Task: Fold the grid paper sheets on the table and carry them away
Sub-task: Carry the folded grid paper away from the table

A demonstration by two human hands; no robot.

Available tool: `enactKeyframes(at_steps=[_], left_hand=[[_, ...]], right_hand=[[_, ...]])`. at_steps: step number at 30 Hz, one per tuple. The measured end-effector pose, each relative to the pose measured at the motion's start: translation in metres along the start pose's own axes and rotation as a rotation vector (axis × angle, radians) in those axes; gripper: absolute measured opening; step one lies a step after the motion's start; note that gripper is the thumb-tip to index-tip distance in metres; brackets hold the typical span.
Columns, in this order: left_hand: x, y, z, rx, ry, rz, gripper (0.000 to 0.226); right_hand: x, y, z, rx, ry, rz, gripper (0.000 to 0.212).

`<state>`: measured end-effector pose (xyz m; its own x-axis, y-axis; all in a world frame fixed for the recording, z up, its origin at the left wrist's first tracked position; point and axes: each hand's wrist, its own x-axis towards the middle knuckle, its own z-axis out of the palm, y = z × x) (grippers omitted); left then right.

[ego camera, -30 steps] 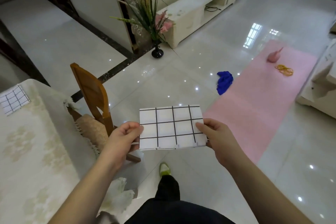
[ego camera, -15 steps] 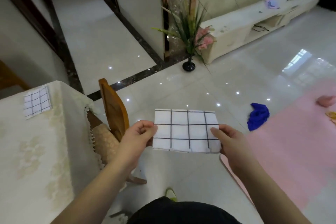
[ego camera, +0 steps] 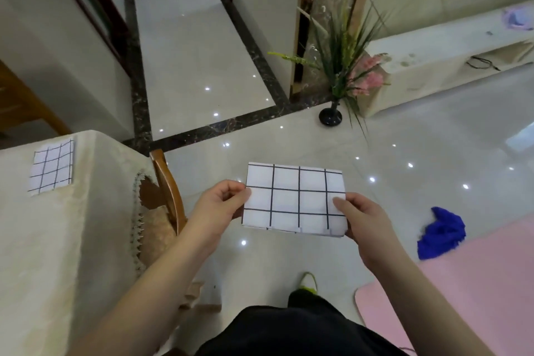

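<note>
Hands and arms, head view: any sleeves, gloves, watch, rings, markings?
Both forearms are bare up to the frame edge, with no sleeves in view. The left hand and the right hand wear no gloves; no watch, bracelet or ring shows on the visible sides, and no markings. Nails look short and unpainted where visible.

Bare forearms, no sleeves; black trousers [ego camera: 291, 329]; yellow-green shoe [ego camera: 308, 283].

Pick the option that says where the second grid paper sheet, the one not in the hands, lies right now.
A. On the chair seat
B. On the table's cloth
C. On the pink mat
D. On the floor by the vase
B: the second grid paper sheet lies flat on the table, while the left hand and right hand hold the folded sheet.
</note>
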<state>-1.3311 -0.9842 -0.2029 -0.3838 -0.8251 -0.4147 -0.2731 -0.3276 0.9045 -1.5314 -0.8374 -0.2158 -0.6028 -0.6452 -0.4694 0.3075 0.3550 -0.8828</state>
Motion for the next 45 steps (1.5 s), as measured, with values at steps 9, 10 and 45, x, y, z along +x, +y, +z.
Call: enactKeyframes(at_steps=[9,10,45], left_hand=[[0.076,0.032,-0.005,-0.144,0.192,-0.049,0.005],[0.082,0.033,-0.009,-0.148,0.211,-0.061,0.011],[0.372,0.103,-0.209,-0.581,0.870,-0.121,0.004]], right_hand=[[0.118,-0.073,0.031,-0.158,-0.239,0.001,0.012],[0.129,-0.078,0.038,-0.167,-0.261,0.005,0.012],[0.461,-0.221,0.442,-0.526,-0.853,-0.023,0.009]])
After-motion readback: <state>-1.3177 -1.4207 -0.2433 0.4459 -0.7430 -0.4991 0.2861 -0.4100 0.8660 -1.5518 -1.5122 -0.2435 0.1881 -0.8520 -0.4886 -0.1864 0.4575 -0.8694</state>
